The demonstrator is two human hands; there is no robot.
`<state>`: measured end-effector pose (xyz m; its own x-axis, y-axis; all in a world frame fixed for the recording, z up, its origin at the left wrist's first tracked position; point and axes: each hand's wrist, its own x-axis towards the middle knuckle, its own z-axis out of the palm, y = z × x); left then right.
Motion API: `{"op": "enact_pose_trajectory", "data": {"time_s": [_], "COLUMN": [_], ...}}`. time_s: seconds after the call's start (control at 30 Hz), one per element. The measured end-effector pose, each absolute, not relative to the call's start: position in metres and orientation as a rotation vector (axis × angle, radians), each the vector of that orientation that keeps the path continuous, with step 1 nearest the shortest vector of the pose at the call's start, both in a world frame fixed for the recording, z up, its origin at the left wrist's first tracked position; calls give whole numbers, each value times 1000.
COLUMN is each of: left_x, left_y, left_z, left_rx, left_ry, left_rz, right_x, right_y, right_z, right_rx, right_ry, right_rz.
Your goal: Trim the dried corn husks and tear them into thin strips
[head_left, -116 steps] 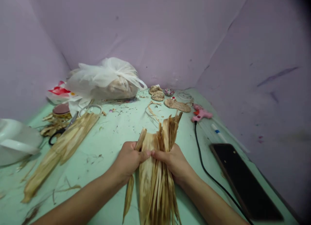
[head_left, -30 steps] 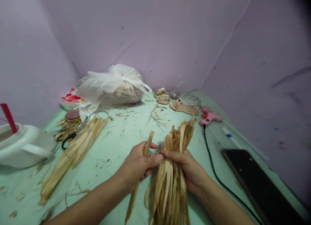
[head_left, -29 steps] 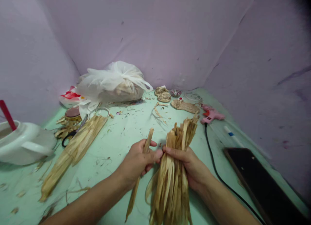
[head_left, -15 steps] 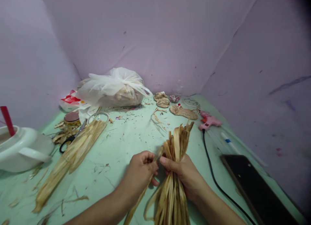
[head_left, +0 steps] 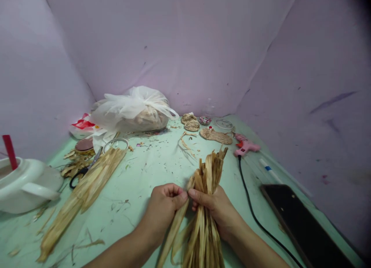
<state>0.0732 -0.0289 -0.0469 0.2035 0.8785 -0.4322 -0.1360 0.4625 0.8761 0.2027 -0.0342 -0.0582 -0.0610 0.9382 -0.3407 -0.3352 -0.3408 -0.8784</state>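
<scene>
My right hand [head_left: 216,208] is wrapped round the upper part of a bundle of dried leaf strips [head_left: 204,241]. The strips' cut ends fan out above the fist and their long ends hang below it. At the left side of the bundle, my left hand [head_left: 166,204] pinches a single dried strip [head_left: 174,231] between thumb and forefinger. That strip runs down towards me, and its upper end lies against the bundle by my right thumb. A pile of wider dried leaves [head_left: 84,198] lies on the table to the left.
Scissors [head_left: 84,171], a white pot [head_left: 31,183] and a white ring [head_left: 116,140] are on the left. A tied plastic bag [head_left: 136,109] sits at the back. To the right are a woven sole [head_left: 216,136], a pink glue gun [head_left: 246,145] with its black cord [head_left: 249,206], and a phone [head_left: 301,225].
The strip in my left hand has come up flat against the bundle's left side, its upper end now by my right thumb. My right hand keeps its hold. The view has shifted slightly.
</scene>
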Motion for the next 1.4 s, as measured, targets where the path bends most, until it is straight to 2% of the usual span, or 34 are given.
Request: {"op": "enact_pose_trajectory", "data": {"time_s": [0.23, 0.4, 0.53, 0.83, 1.2, 1.4], "left_x": [72, 65, 63, 60, 69, 72], "left_y": [-27, -29, -30, -17, -22, -25], "left_z": [-43, -46, -48, -45, -58, -52], "left_rx": [737, 1308, 1554, 733, 796, 706], "left_ry": [1127, 1290, 1410, 1184, 1259, 1147], "left_rz": [850, 906, 767, 872, 1121, 1069], "right_x": [201, 202, 203, 203, 202, 201], "right_y": [-33, -33, -34, -33, -35, -35], "right_z": [-55, -59, -59, -52, -53, -53], "right_rx": [-1213, -1228, -1141, -1288, -1134, -1200], "right_ry": [-719, -709, -745, -750, -751, -744], "right_rz": [1583, 1522, 1552, 1536, 1643, 1604]}}
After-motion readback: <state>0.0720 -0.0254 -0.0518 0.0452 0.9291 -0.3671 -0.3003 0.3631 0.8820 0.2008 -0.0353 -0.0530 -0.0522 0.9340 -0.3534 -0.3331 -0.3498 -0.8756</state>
